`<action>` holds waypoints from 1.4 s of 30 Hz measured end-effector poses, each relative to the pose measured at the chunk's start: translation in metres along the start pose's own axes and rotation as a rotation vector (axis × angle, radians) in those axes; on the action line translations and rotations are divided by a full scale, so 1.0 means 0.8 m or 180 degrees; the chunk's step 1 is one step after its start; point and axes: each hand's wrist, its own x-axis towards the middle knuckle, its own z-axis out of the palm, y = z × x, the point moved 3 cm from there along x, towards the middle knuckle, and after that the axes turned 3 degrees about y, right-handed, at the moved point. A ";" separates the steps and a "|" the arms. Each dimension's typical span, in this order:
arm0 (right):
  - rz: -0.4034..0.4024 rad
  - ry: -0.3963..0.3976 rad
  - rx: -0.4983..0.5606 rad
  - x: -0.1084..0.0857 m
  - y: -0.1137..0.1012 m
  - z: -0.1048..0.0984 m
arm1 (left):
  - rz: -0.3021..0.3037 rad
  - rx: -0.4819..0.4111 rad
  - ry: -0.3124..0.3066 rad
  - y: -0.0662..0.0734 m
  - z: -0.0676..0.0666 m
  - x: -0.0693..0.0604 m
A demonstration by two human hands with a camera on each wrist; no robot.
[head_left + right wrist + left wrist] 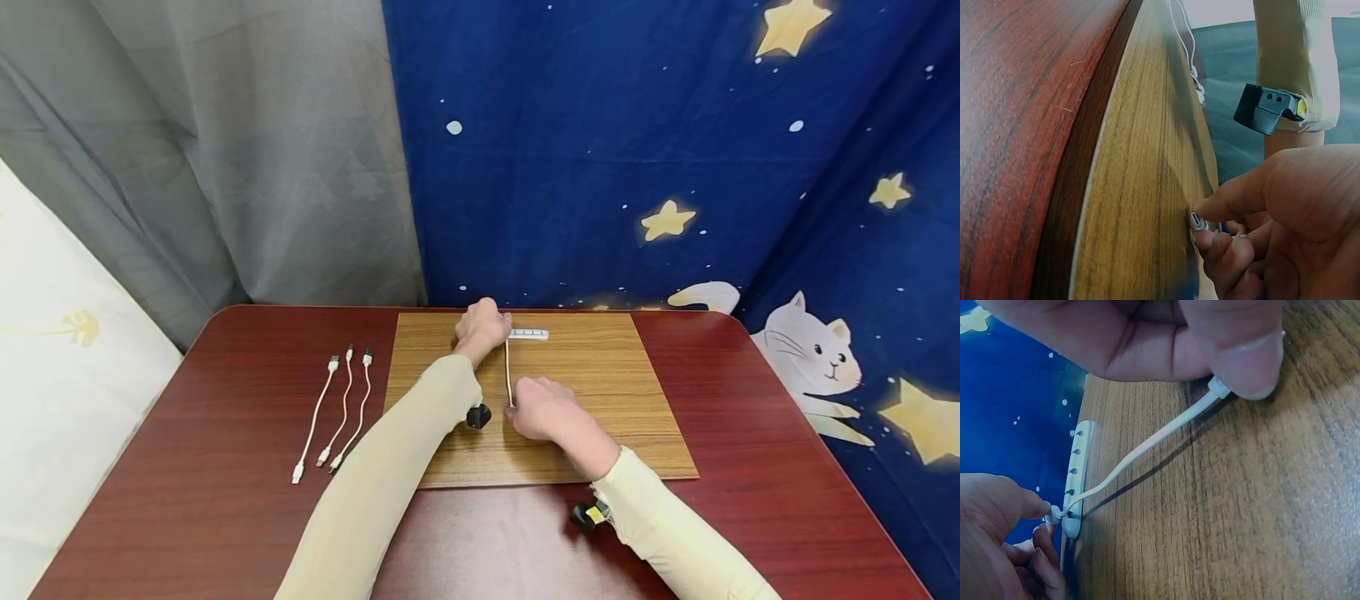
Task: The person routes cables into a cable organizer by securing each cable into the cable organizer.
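Note:
A short white cable (507,373) stretches between the two hands above a wood-grain board (600,400). At the far end, my left hand (482,323) pinches one plug (1054,514) beside a white cable holder (1077,459) with a row of slots. The cable crosses the holder's end slot; whether it sits fully inside, I cannot tell. Nearer to me, my right hand (543,407) pinches the other end between thumb and fingers. That end is a small USB-C plug (1197,220) in the right wrist view.
Left of the board, three white charging cables (315,421) lie side by side on the red-brown table (225,400). Grey and blue curtains (562,150) hang behind the table's far edge. Each wrist carries a small black camera (478,416).

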 end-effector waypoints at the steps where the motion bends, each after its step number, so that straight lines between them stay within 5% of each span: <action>1: -0.0003 0.0001 0.0003 0.000 0.000 0.000 | 0.0001 -0.0002 -0.0007 0.000 0.001 0.000; 42: 0.0017 0.0080 0.0067 -0.001 0.004 0.007 | -0.0078 -0.0239 -0.0099 -0.007 0.006 0.005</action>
